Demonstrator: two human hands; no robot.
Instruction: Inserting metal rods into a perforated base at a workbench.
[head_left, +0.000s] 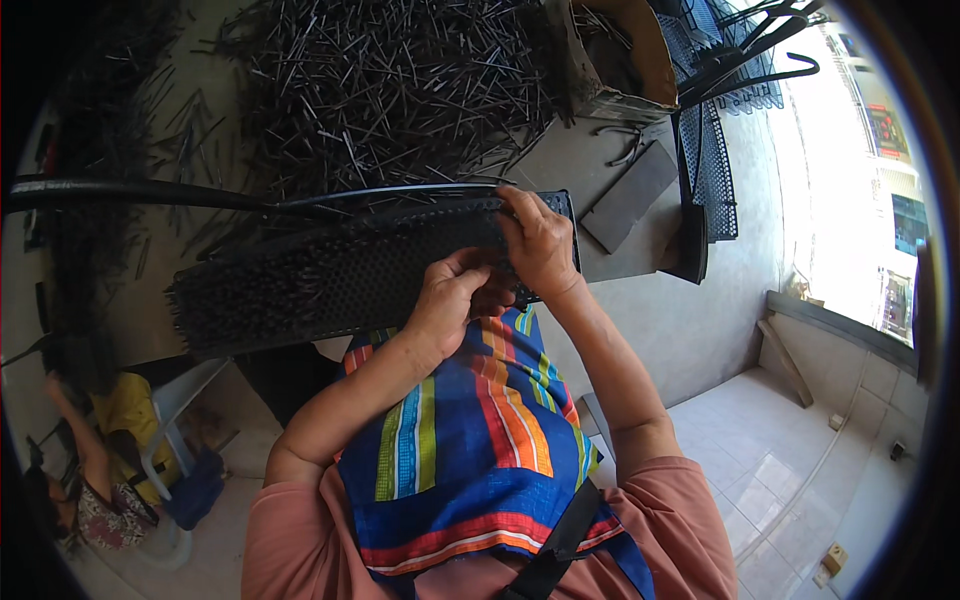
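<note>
A long black perforated panel (400, 262) lies across in front of me at the table's near edge. Dark thin strips (255, 285) stand packed in its holes toward the left end. My left hand (450, 300) is closed at the near edge of its right part, thumb against the bent fingers; what it pinches is too small to make out. Curled over the right end, my right hand (540, 242) grips the panel, fingertips at its far edge. A thin black curved rod (150, 192) runs along behind the panel from the left.
Beyond the panel rises a large heap of loose dark strips (390, 80). A cardboard box (625, 75), a flat dark block (630, 197) and hooked black mesh pieces (712, 165) stand at the right. Another person (95, 490) sits at the lower left. A striped apron (460, 440) covers my front.
</note>
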